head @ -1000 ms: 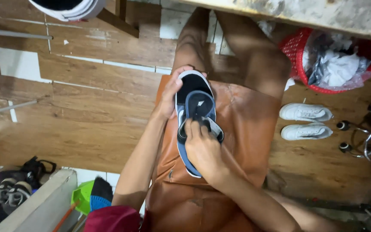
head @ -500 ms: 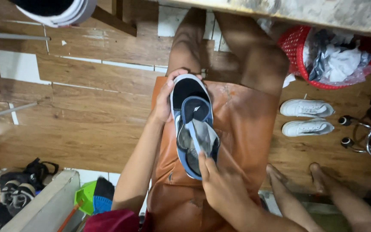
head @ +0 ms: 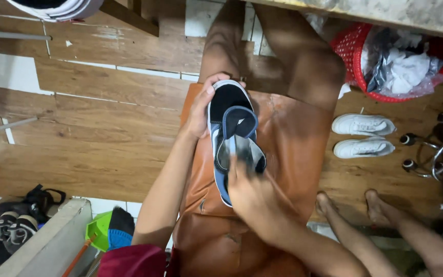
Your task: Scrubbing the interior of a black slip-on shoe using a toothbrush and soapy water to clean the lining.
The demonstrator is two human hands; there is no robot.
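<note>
Head view: left hand [head: 201, 110] fingers grip the shoe [head: 232, 133] toe; right hand [head: 249, 197] fingers press inside it.

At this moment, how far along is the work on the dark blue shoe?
In hand: the left hand grips the toe of the dark blue slip-on shoe over the orange-brown leather apron, while the right hand, blurred, works at its opening. Nothing visibly finished; what remains cannot be judged from this view.
</note>
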